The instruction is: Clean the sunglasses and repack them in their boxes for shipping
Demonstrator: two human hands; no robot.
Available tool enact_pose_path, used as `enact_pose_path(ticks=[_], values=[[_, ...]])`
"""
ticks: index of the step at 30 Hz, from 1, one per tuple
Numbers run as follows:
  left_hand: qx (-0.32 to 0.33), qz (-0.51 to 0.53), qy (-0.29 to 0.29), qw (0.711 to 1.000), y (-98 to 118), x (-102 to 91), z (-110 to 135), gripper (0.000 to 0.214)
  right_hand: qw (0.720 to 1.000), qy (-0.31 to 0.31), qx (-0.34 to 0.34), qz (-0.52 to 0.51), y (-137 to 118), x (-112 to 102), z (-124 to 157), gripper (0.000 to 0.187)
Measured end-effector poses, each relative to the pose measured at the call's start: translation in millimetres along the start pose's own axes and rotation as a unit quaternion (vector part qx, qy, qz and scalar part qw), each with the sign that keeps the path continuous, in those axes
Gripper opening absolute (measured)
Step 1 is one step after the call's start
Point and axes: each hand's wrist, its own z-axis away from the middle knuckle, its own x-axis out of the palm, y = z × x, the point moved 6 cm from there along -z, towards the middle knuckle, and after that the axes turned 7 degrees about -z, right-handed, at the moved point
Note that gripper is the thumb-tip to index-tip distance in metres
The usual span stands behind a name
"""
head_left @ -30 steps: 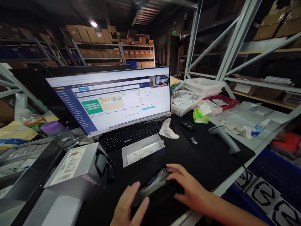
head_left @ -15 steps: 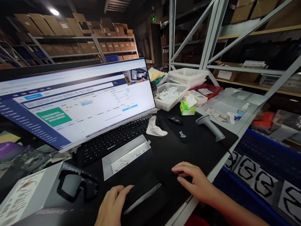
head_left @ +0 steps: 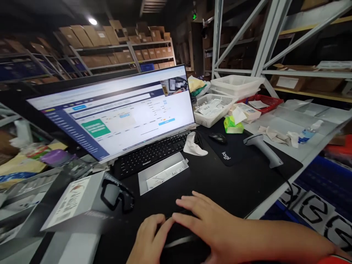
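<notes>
A flat black pouch (head_left: 180, 240) lies on the black desk mat (head_left: 247, 183) at the near edge. My right hand (head_left: 209, 222) lies flat across its top, fingers stretched out to the left. My left hand (head_left: 150, 238) rests on the pouch's left end, its fingertips meeting those of the right hand. Neither hand grips anything. Just beyond the hands stands an open silver box tray (head_left: 162, 176). A grey box printed with black glasses (head_left: 88, 201) sits to the left.
A wide monitor (head_left: 115, 110) and a black keyboard (head_left: 154, 152) stand behind the tray. To the right are a white cloth (head_left: 194, 145), a mouse (head_left: 217, 138), a grey barcode scanner (head_left: 264, 148), a green packet (head_left: 233, 126) and white baskets (head_left: 217, 110). Metal shelving stands on the right.
My right hand has moved left from the mat back onto the pouch and now touches my left hand. The view has swung a little to the left.
</notes>
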Motion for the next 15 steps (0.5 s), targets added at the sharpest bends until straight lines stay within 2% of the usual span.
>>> enact_pose_path(ticks=[2, 5, 8, 11, 13, 15], values=[[-0.014, 0.001, 0.010, 1.000, 7.5, -0.6, -8.1, 0.079, 0.998, -0.032, 0.002, 0.058, -2.6, 13.1, -13.9, 0.111], [-0.086, 0.032, -0.004, 0.996, 3.9, 1.7, -5.1, 0.089, 0.992, -0.060, 0.052, 0.097, 3.4, 19.7, -31.1, 0.122], [-0.152, 0.064, -0.014, 0.986, -12.0, 1.2, 18.8, 0.105, 0.991, -0.068, 0.091, 0.073, 13.8, 10.4, -39.1, 0.123], [-0.234, 0.100, -0.009, 0.967, -32.7, 3.2, 57.2, 0.116, 0.994, -0.049, 0.101, 0.010, 23.0, -4.2, -36.4, 0.109], [-0.271, 0.137, -0.011, 0.953, -39.4, 9.9, 80.7, 0.101, 0.993, -0.040, 0.104, -0.027, 27.5, -9.5, -31.4, 0.102], [-0.287, 0.165, -0.019, 0.944, -38.5, 18.4, 95.2, 0.075, 0.992, -0.035, 0.111, -0.048, 30.6, -10.9, -26.6, 0.099]])
